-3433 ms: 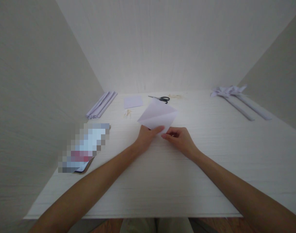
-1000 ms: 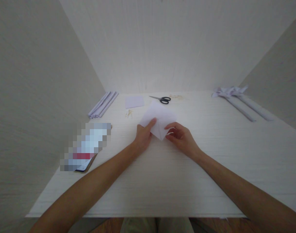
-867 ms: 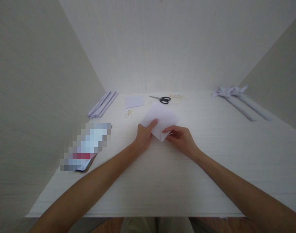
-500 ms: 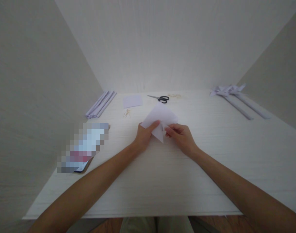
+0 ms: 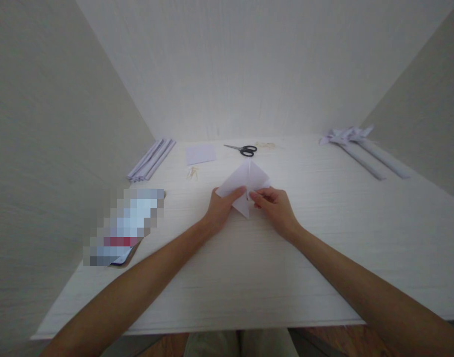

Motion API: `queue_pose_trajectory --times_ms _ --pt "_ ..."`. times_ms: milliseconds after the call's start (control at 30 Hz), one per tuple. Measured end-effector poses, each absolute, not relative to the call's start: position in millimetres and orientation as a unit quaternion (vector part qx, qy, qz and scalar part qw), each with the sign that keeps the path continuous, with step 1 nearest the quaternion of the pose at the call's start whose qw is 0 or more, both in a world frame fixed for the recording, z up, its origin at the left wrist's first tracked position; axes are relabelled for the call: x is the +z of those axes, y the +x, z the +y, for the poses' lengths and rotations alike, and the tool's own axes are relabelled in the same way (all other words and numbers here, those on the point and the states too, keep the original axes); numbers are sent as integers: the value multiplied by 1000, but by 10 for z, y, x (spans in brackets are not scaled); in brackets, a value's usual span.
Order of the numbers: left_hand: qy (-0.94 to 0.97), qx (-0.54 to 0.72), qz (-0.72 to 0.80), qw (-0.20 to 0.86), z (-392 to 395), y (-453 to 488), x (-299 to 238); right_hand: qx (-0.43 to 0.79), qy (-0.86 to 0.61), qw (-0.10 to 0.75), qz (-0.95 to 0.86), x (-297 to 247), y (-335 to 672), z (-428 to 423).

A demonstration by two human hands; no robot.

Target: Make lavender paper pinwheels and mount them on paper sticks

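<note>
Above the middle of the table I hold a square of pale lilac-white paper [image 5: 235, 179], turned with one corner pointing away from me. My left hand [image 5: 221, 206] grips its left side, thumb on top and fingers beneath. Pinched in my right hand [image 5: 272, 204], thumb against forefinger, is the paper's right side near its centre. A crease runs from the far corner toward the middle, and the right part stands bent up along it. The near corner hangs down between my hands. My left fingers are mostly hidden under the sheet.
Black-handled scissors [image 5: 245, 150] lie beyond the paper, beside small pale strips [image 5: 264, 145]. Flat paper [image 5: 200, 154], several thin yellowish pieces [image 5: 192, 173] and rolled paper sticks [image 5: 151, 161] are on the left. A blurred phone [image 5: 128, 228] lies nearer. Two paper pinwheel-like pieces with sticks [image 5: 364, 153] rest far right.
The right side of the paper has come up and inward along a crease, with my right hand shifting slightly left. My left hand keeps its grip. The whole view has moved slightly.
</note>
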State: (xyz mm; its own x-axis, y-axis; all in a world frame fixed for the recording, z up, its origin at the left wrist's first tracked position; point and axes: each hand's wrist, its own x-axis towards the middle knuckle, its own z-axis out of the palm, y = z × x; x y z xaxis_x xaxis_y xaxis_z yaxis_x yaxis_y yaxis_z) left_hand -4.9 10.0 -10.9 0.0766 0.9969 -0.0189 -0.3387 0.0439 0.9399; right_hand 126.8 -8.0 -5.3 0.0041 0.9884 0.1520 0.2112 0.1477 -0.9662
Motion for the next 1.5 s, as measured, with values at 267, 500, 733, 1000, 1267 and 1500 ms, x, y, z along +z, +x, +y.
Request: queue_pose_trajectory --times_ms 267,500,733,1000,1267,1500 --pt "416 555 398 601 104 -48 -111 392 -518 491 -580 -74 1260 -64" --pt "420 557 405 592 106 -44 -115 387 -522 499 -574 -37 1236 -84" --pt "453 542 427 564 97 -51 -122 361 -532 499 -581 -36 1228 -85" --pt "403 572 445 559 95 6 -122 352 -523 531 -566 -29 1180 -100" --pt "388 577 428 577 81 26 -122 349 -522 538 -563 -23 1181 -98" --pt "407 569 427 573 78 14 -125 348 -529 526 -568 -3 1182 -114"
